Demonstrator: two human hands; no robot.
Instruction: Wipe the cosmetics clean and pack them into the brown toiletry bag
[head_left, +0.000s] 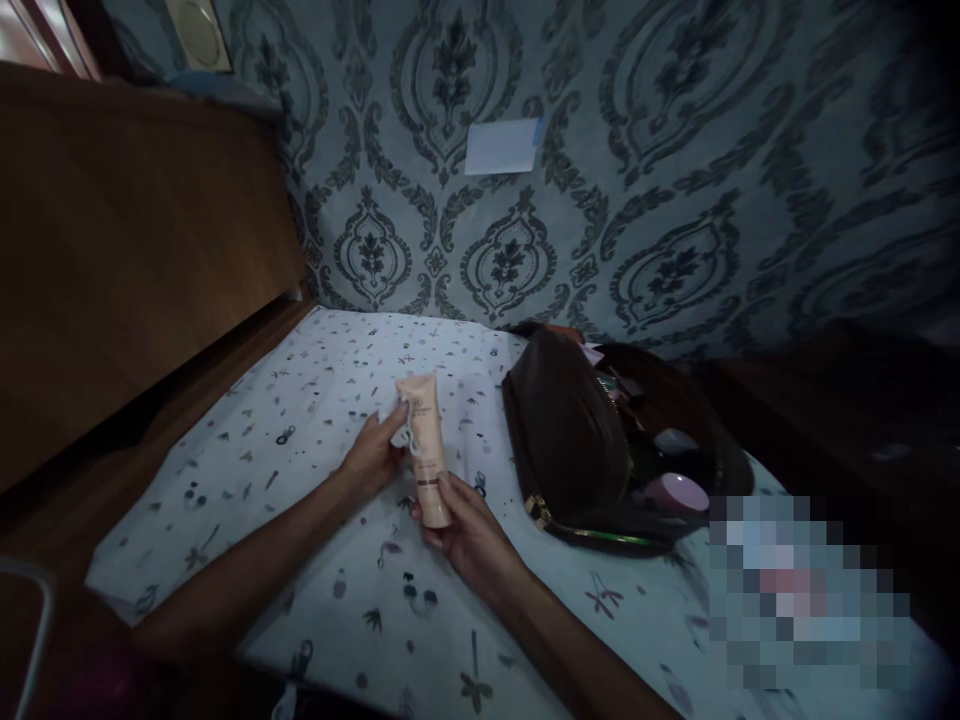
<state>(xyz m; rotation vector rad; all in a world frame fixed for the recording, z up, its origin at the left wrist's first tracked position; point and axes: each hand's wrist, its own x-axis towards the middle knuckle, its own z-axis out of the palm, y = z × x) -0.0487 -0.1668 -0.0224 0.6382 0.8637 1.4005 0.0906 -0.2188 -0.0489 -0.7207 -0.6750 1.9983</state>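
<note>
A peach-coloured cosmetic tube (pixel 424 440) is held above the patterned white sheet (pixel 300 420). My right hand (pixel 465 535) grips its lower end with the fingers wrapped round it. My left hand (pixel 375 450) is closed on a small white cloth or wipe (pixel 397 420) and presses it against the side of the tube near its upper part. Both forearms reach in from the bottom of the view.
An open dark brown bag (pixel 577 440) lies to the right of my hands, with a pink round lid (pixel 679 492) and other small items inside. A wooden headboard (pixel 127 240) stands at the left. Patterned wallpaper carries a taped white note (pixel 501 146). A blurred patch covers the lower right.
</note>
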